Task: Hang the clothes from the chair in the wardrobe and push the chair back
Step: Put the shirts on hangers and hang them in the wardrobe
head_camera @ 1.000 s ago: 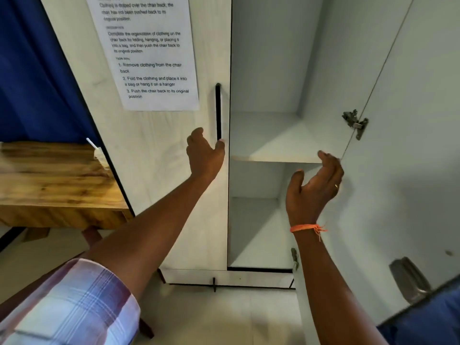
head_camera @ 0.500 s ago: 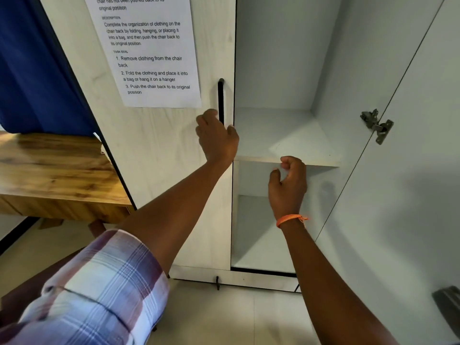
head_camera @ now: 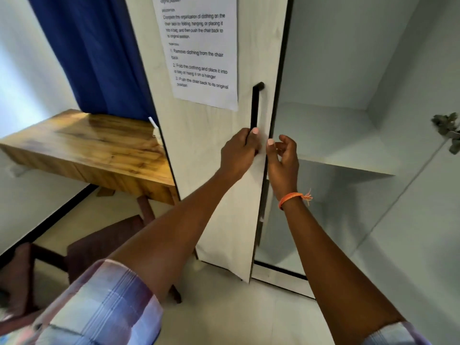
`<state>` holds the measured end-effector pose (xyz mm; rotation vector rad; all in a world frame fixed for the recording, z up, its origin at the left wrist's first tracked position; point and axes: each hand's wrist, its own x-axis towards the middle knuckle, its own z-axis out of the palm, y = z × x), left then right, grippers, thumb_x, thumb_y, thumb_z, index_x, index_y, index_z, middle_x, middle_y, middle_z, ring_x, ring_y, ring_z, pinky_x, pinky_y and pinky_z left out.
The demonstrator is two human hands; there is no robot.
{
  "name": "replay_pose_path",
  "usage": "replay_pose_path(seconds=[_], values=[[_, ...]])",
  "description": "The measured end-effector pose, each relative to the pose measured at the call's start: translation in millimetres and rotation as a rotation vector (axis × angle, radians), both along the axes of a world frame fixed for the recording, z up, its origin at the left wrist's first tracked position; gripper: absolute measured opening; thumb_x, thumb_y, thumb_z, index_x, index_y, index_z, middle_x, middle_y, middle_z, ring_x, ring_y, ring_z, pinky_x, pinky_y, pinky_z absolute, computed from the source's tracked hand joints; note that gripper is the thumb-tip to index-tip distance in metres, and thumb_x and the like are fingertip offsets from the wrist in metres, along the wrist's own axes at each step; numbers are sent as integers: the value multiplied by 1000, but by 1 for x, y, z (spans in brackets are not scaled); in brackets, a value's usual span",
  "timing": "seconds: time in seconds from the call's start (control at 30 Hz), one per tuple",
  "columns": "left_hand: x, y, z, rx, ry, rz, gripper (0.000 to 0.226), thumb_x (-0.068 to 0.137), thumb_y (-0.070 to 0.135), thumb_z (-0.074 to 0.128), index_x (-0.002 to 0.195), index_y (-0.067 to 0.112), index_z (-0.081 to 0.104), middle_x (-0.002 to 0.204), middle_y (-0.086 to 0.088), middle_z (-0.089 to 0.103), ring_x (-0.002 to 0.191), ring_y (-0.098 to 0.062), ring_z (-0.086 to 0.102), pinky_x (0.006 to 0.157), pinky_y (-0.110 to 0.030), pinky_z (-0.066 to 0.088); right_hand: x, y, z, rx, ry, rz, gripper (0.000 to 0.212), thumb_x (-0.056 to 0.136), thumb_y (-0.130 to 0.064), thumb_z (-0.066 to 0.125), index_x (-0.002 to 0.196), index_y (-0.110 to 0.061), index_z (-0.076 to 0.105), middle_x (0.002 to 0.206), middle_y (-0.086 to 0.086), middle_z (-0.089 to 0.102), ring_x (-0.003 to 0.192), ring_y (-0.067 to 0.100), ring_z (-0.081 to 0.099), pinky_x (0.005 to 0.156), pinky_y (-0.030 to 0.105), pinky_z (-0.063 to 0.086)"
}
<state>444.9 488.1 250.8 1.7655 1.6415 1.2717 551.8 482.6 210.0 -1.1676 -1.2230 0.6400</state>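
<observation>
Gripping wardrobe door handle (head_camera: 255,108): left hand (head_camera: 239,155) fingers (head_camera: 254,138).

A white paper sheet (head_camera: 199,51) is stuck on the wardrobe door (head_camera: 214,145) in front of me. It has black words printed on it. The top lines are blurry and cut off, so I cannot read them well. Below that I read: "Complete the organization of clothing on the chair back by folding, hanging, or placing it into a bag, and then push the chair back to its original position." Then come three numbered lines: "1. Remove clothing from the chair back", "2. Fold the clothing and place it into a bag or hang it on a hanger", "3. Push the chair back to its original position".
</observation>
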Motion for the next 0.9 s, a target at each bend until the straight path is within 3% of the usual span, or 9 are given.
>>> replay_pose_path(seconds=[0.13,0.27,0.37,0.47,0.57,0.67,0.73,0.83,0.9], values=[[-45,-47,0,-5,-119,-42,52,100,58,34,85,18,64,76,1,68,77,-17,67,77,-42,56,-54,-22,15,82,61,171,33,101,-42,50,115,-13,55,93,-9,66,84,2,65,75,21,52],[-84,-82,0,26,-85,-44,53,101,56,32,86,15,64,78,-3,68,78,-19,67,77,-47,57,-95,-54,13,196,62,98,33,101,-34,52,102,-3,63,74,-16,61,70,-5,62,65,10,47],[-111,-101,-4,72,-123,-28,47,102,52,33,81,21,62,69,7,63,70,-10,63,65,-31,51,-121,-74,5,252,29,153,30,101,-24,54,114,2,62,85,-17,63,79,-9,63,69,8,47],[-142,-116,-11,157,-214,28,47,103,50,34,71,25,58,62,11,59,60,-4,56,59,-19,42,-151,-92,1,284,-14,334,44,101,-19,52,141,-1,46,117,0,67,106,-2,63,88,21,55],[-174,-131,-15,254,-284,95,49,106,39,35,66,16,52,56,9,50,53,-6,47,54,-20,37,-188,-106,-2,308,-77,441,62,101,-22,49,156,-11,22,147,4,49,128,9,54,104,35,49],[-209,-145,-17,318,-266,197,44,107,29,38,70,12,55,58,11,50,53,-4,46,53,-22,36,-232,-116,-6,327,-140,464,72,98,-18,51,157,-15,11,162,8,24,147,24,29,116,51,33],[-231,-153,-16,334,-256,246,38,107,22,38,73,24,56,58,16,53,55,0,47,55,-17,36,-260,-122,-6,324,-209,442,77,98,-13,57,157,-11,8,163,12,14,151,25,14,123,39,18],[-261,-159,-15,293,-276,328,34,107,22,39,84,9,60,66,4,55,62,-4,48,59,-20,38,-301,-130,-4,301,-283,431,87,93,-14,67,156,-10,7,164,17,5,152,27,4,114,7,-6],[-279,-160,-17,256,-279,364,35,107,24,38,94,4,63,76,-12,60,67,-12,53,62,-25,41,-324,-133,-1,270,-303,396,89,92,-21,69,154,-15,6,163,19,5,152,29,4,113,10,-10]])
